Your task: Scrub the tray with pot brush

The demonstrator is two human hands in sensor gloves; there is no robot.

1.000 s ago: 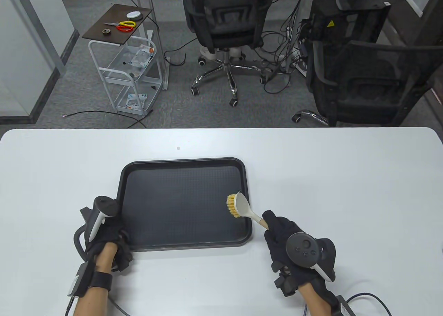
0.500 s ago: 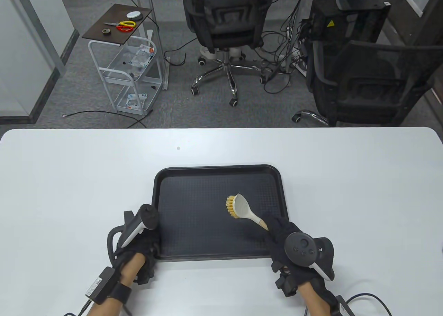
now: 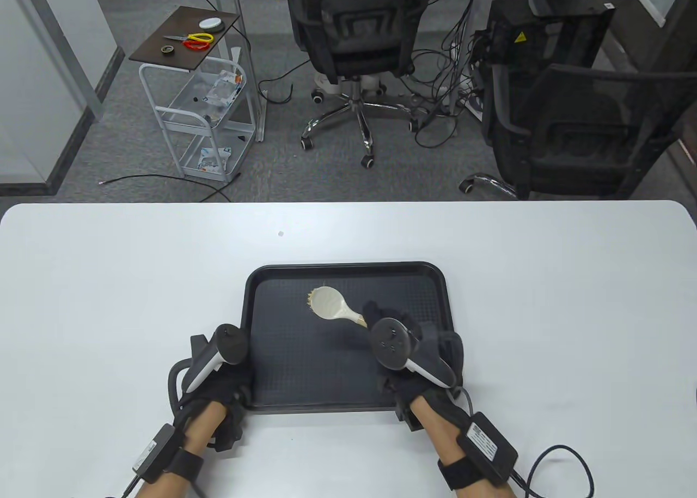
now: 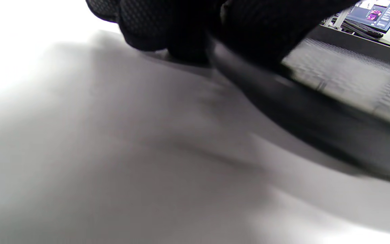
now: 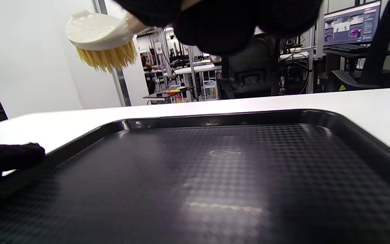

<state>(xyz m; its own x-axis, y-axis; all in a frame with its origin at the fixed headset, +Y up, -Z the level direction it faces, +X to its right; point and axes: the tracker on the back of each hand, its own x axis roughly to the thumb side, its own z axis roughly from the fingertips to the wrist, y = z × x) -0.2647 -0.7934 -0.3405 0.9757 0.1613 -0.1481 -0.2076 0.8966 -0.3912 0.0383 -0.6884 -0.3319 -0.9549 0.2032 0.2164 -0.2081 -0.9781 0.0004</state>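
A black rectangular tray (image 3: 435, 280) lies on the white table near the front edge. My left hand (image 3: 228, 381) grips the tray's near left corner; in the left wrist view its fingers (image 4: 181, 30) wrap the rim (image 4: 317, 112). My right hand (image 3: 395, 337) is over the tray and holds the pot brush (image 3: 328, 303) by its wooden handle. The brush's white head is over the tray's middle, bristles down. In the right wrist view the brush (image 5: 102, 37) hangs clearly above the tray floor (image 5: 215, 176), not touching it.
The white table (image 3: 109, 280) surrounds the tray on all sides. Beyond its far edge stand two black office chairs (image 3: 354, 35), a small white cart (image 3: 209, 116) and cables on the floor. A cable (image 3: 566, 465) trails from my right wrist.
My left hand slid the tray to the right and now holds it still. My right hand moved left over the tray, carrying the brush to its middle and turning the bristles down.
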